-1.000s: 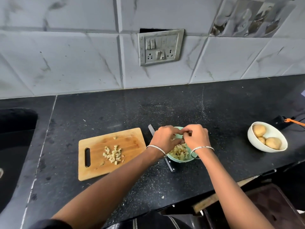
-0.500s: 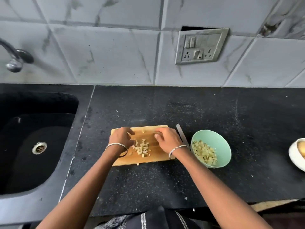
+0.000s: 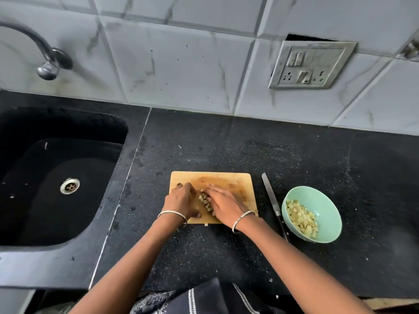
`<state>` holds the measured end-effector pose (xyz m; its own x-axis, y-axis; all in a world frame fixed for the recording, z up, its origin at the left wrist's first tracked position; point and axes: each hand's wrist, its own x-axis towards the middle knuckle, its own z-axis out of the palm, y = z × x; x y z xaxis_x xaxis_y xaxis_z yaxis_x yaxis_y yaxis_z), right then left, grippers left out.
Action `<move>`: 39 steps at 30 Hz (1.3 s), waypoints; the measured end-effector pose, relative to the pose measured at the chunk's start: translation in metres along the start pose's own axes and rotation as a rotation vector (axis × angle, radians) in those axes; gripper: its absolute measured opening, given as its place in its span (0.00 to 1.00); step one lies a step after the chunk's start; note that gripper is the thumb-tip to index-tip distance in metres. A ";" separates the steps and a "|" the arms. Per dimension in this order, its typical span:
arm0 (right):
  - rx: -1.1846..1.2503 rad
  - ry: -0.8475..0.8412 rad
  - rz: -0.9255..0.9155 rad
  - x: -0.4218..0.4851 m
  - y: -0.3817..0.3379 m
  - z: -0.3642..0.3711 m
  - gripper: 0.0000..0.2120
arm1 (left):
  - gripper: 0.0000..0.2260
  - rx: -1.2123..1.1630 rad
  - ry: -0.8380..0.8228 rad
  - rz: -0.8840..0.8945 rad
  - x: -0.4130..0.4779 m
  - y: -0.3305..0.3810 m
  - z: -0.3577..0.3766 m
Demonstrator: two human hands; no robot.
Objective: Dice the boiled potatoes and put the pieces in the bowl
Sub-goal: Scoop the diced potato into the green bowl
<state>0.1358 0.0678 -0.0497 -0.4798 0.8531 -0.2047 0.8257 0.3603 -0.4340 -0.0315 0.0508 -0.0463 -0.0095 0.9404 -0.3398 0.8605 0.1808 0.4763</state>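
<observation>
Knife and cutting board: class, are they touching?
Apart. The head view shows a strip of bare black counter between the knife and the cutting board.

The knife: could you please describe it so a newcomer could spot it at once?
On the black counter, right of the sink, a wooden board and a green bowl sit side by side. The knife lies in the gap between them, the only long thin thing there, blade toward the wall.
</observation>
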 end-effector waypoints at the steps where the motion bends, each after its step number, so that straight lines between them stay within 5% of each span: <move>1: 0.017 0.023 -0.015 -0.003 0.002 -0.002 0.19 | 0.26 -0.012 0.011 0.004 0.001 -0.002 -0.001; 7: 0.091 0.262 0.006 0.000 0.016 -0.016 0.13 | 0.06 -0.016 0.068 0.064 0.002 -0.006 0.000; 11: 0.071 0.178 -0.030 0.014 0.008 -0.005 0.14 | 0.01 -0.009 0.053 0.081 0.001 -0.009 0.002; 19: -0.090 0.191 -0.223 0.007 -0.002 0.022 0.10 | 0.03 -0.027 0.140 0.115 -0.006 -0.010 0.002; 26: 0.094 0.310 -0.062 -0.012 0.018 -0.004 0.08 | 0.08 -0.190 0.065 0.286 -0.017 -0.010 0.008; 32: 0.156 0.249 0.091 -0.012 0.034 -0.007 0.11 | 0.10 -0.008 -0.051 0.485 -0.021 -0.008 0.021; 39: 0.178 0.382 0.095 -0.021 0.024 0.002 0.12 | 0.06 0.317 -0.024 0.592 -0.020 0.000 0.026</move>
<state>0.1648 0.0575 -0.0576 -0.2319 0.9699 0.0742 0.7808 0.2311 -0.5805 -0.0183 0.0247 -0.0605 0.5180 0.8478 -0.1139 0.8250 -0.4600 0.3282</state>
